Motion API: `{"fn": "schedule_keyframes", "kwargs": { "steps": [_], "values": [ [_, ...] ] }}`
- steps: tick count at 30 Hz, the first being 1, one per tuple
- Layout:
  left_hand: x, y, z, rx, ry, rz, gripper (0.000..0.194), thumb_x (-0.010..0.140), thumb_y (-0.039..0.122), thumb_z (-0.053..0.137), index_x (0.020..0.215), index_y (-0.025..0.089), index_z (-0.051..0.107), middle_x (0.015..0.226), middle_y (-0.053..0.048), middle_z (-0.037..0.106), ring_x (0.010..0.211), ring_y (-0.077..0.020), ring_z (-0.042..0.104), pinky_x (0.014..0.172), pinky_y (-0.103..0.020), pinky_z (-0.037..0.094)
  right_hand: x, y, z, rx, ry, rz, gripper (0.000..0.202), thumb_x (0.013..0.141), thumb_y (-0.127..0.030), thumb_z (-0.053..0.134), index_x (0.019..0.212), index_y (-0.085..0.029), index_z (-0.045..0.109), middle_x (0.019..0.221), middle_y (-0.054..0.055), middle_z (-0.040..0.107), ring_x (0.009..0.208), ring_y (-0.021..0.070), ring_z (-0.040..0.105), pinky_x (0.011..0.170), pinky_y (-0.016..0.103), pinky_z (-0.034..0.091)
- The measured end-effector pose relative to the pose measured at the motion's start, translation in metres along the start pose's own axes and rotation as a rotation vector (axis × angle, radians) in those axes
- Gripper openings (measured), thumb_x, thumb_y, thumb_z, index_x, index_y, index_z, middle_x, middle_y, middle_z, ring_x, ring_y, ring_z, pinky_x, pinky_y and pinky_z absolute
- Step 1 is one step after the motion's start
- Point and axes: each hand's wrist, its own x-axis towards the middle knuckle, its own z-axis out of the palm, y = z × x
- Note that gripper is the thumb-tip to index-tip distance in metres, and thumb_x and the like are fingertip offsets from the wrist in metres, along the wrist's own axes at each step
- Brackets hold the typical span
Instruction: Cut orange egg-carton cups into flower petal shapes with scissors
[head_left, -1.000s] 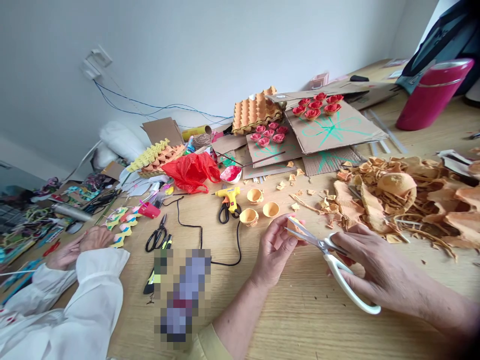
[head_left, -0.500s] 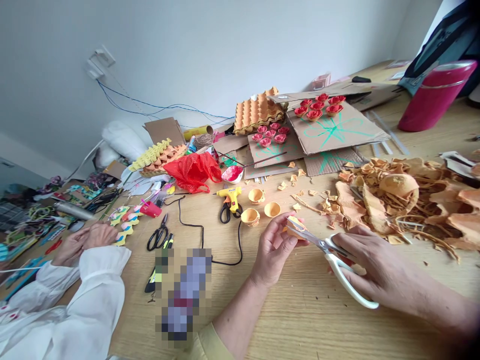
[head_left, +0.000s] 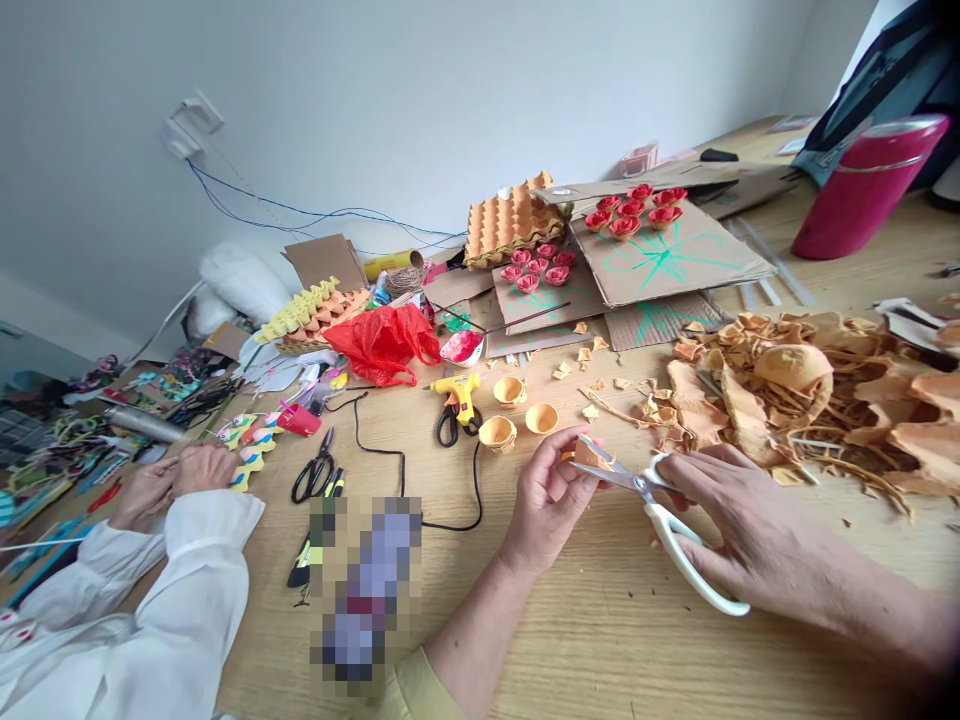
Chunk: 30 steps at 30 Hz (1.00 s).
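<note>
Between the fingers and thumb of my left hand (head_left: 546,495) is a small orange egg-carton cup (head_left: 592,455). My right hand (head_left: 742,530) grips white-handled scissors (head_left: 694,560), whose parted blades lie around the cup's edge, close to my left fingertips. Three cut carton cups stand just beyond my left hand: one at the back (head_left: 510,391), one at the right (head_left: 542,418) and one at the front (head_left: 497,433). To the right of the scissors spreads a heap of orange carton scraps (head_left: 750,390).
A yellow glue gun (head_left: 457,388) and black scissors (head_left: 315,475) lie left of the cups. Red paper flowers (head_left: 631,210) stand on cardboard (head_left: 675,260) at the back, near a pink bottle (head_left: 866,190). At the left, a co-worker's hands (head_left: 180,480) work over the table.
The scissor blades have opened wider around the cup, and the cup is turned a little in my left hand. The whole view has shifted slightly.
</note>
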Motion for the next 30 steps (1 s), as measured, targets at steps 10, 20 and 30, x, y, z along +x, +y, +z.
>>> {"fn": "schedule_keyframes", "kwargs": {
  "steps": [10,20,30],
  "values": [
    [0.001,-0.0023,-0.0032,0.013,-0.017,0.016,0.042,0.081,0.031,0.073,0.119,0.023,0.059,0.115,-0.007,0.064,0.095,-0.0172,0.064,0.086,-0.034,0.056,-0.0056,0.0046,0.0,-0.009,-0.05,0.003,0.018,0.093,-0.036,0.055,0.082,-0.022,0.05,0.075,0.004,0.062,0.072,0.0237,0.058,0.073,0.039,0.038],
    [0.0017,0.0024,-0.0024,0.001,-0.01,0.067,0.041,0.081,0.03,0.073,0.119,0.024,0.058,0.113,-0.006,0.064,0.091,-0.0178,0.067,0.089,-0.038,0.056,-0.0088,0.006,0.0043,-0.047,-0.01,-0.032,0.017,0.094,-0.033,0.054,0.081,-0.024,0.049,0.069,0.001,0.06,0.067,0.0225,0.057,0.07,0.038,0.038],
    [0.0017,0.0005,-0.0052,-0.138,-0.025,-0.039,0.045,0.083,0.04,0.07,0.123,0.022,0.058,0.124,-0.011,0.063,0.109,-0.0266,0.064,0.094,-0.045,0.054,-0.008,0.0058,0.0057,-0.056,-0.051,-0.021,0.017,0.097,-0.035,0.048,0.086,-0.022,0.05,0.076,0.004,0.063,0.071,0.0234,0.059,0.072,0.04,0.039]
  ]
}}
